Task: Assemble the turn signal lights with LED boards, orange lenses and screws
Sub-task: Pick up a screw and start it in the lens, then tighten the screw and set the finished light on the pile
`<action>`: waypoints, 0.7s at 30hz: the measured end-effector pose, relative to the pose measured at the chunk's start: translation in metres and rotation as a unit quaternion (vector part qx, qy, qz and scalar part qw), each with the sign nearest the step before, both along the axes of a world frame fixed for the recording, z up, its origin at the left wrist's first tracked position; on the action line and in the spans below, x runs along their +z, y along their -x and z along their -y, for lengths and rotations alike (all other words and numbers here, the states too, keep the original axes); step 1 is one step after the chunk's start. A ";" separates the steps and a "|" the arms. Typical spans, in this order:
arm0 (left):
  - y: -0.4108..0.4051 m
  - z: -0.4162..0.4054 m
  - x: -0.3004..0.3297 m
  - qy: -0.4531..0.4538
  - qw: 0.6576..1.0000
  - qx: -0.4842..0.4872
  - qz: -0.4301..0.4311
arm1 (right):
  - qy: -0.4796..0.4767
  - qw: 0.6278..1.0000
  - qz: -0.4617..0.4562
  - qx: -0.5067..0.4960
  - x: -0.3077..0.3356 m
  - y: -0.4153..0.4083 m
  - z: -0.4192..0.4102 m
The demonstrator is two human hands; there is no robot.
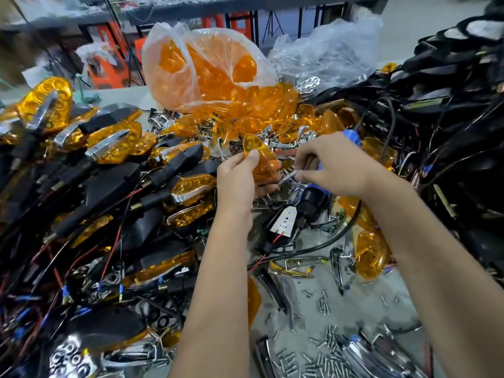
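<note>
At picture centre, the left hand (240, 181) pinches a translucent orange lens (261, 159), while the right hand (332, 165) at its 3 o'clock pinches a thin chrome trim piece (289, 177). Below them a white LED board (283, 221) lies on the grey bench (354, 304), with loose screws (324, 347) at 5 o'clock, finished turn signals (109, 143) heaped at 9 o'clock and a bag of lenses (207, 66) at 12.

The scene is lit brightly and evenly from overhead; only soft, short shadows are cast. Glare is seen on the plastic bag of orange lenses (207, 69) and on the loose screws (324, 347). Straight lines are bowed by wide-angle distortion toward the edges. The background and upper corners are rendered blurred.
</note>
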State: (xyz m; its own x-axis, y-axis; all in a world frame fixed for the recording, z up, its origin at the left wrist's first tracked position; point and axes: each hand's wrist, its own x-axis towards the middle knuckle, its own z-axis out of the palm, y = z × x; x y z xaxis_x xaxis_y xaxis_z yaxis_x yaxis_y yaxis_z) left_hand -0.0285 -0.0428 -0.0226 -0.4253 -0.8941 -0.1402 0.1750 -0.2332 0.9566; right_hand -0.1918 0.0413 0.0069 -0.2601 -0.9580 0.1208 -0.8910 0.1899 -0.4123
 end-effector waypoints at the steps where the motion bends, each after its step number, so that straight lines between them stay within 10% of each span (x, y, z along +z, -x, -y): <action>1: 0.000 0.001 -0.001 -0.005 1.000 0.005 0.000 | 0.016 1.000 0.019 -0.005 0.004 0.006 -0.006; 9: 0.007 -0.005 -0.003 -0.059 0.996 -0.018 -0.058 | 0.168 0.929 0.329 -0.020 0.006 0.018 -0.027; 21: 0.006 -0.010 -0.002 0.048 0.999 -0.003 -0.010 | 0.284 0.875 0.377 -0.113 -0.023 -0.024 -0.004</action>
State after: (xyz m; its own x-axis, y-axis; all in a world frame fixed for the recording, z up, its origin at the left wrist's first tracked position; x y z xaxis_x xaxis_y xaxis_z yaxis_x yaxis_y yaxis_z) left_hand -0.0342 -0.0329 -0.0245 -0.4319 -0.9007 -0.0463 0.1930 -0.1424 0.9708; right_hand -0.1682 0.0449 -0.0164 -0.6453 -0.7134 0.2732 -0.2923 -0.0999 -0.9511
